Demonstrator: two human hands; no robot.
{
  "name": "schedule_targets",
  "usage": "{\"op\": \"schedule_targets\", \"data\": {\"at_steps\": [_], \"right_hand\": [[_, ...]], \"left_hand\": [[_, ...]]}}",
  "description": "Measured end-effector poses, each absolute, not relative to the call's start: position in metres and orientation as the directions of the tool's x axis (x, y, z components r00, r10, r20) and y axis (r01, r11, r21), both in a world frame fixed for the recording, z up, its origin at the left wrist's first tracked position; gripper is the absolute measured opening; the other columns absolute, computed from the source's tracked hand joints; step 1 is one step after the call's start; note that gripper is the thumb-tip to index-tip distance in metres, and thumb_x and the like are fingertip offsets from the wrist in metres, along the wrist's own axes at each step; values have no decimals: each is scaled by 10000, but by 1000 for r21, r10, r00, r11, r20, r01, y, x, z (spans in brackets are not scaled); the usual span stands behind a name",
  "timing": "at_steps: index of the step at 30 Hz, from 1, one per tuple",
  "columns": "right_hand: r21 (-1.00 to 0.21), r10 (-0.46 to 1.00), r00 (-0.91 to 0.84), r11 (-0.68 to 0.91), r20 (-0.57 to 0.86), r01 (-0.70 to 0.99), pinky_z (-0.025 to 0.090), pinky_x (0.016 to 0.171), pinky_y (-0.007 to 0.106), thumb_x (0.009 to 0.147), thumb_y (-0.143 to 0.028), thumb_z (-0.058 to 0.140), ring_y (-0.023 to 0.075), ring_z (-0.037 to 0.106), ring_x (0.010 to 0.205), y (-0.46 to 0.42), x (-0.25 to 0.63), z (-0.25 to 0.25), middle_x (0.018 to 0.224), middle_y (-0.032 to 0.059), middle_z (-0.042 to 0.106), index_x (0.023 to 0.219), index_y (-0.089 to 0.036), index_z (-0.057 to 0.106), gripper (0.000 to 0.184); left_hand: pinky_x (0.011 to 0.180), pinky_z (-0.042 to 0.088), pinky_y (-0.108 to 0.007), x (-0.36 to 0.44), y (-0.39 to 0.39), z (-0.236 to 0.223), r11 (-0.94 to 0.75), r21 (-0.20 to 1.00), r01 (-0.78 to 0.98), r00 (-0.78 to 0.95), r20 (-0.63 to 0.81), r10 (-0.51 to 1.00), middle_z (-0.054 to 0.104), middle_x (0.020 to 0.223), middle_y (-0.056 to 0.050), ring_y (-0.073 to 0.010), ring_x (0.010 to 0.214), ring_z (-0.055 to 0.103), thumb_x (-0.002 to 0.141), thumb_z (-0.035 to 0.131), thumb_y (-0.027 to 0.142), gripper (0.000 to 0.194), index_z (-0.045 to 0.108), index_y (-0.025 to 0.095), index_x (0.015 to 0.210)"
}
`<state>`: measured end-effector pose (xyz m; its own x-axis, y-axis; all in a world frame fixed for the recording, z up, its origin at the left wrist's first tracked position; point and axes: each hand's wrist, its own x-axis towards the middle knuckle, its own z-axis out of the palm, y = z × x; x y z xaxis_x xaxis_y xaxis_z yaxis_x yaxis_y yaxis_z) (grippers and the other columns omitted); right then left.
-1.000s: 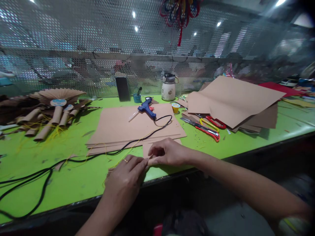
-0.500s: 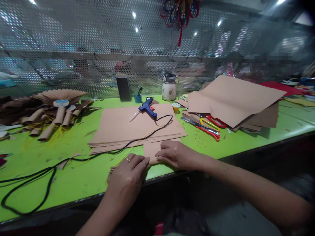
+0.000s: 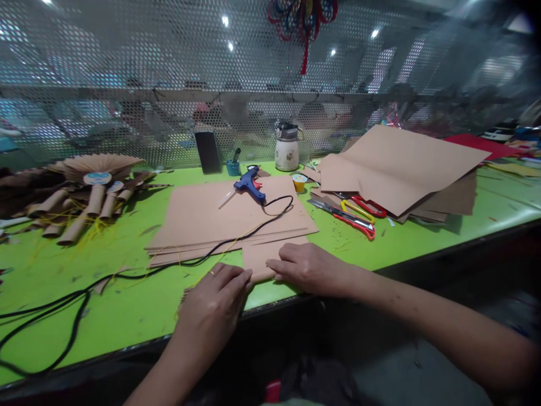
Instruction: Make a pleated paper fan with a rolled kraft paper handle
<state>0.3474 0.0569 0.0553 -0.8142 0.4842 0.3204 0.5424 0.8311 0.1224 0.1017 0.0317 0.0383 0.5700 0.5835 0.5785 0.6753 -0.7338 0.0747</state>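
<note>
A small brown paper piece (image 3: 264, 256) lies at the near edge of the green table (image 3: 127, 304). My right hand (image 3: 310, 268) rests flat on its right side, fingers stretched out and pressing down. My left hand (image 3: 215, 307), wearing a ring, lies palm down beside the paper's left edge, with its fingertips touching that edge and partly covering a pleated brown strip (image 3: 188, 293). Neither hand grips anything.
A stack of brown sheets (image 3: 211, 220) carries a blue glue gun (image 3: 250, 185) with a black cord (image 3: 84, 290). Red-handled scissors and a cutter (image 3: 355, 217) lie right of it, beside a big brown paper pile (image 3: 401, 169). Rolled paper tubes and fans (image 3: 84, 194) sit far left. A mesh screen stands behind.
My right hand went from a pinch above the paper to lying flat on it. My left hand stayed by the paper's left edge.
</note>
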Motion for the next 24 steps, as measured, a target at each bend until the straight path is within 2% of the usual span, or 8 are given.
{"op": "schedule_targets", "data": {"at_steps": [9,18,24], "right_hand": [[64,529,-777,812,340,581,244,552,287,1023,-346,437,146,427,633,60,349,49,773,18,542,1003,-198,636,249],[-59,544,-772,827,329,558,319,626,287,1030,-370,388,174,482,772,62,351,51,861,57,546,1054,-184,653,324],[-60,576,-769,809,276,584,297,611,299,1034,-386,376,177,466,766,63,349,54,869,50,533,1027,-202,649,329]], "left_hand": [[620,436,-277,99,32,39,-711,110,695,566,526,635,629,901,-59,-177,771,561,981,515,251,179,658,171,1055],[644,431,-283,97,36,44,-683,214,699,550,451,703,606,901,-48,-177,779,566,978,519,295,200,689,199,1027],[645,418,-282,95,38,44,-672,253,696,548,418,725,584,894,-46,-169,765,557,981,510,291,213,690,195,1040]]}}
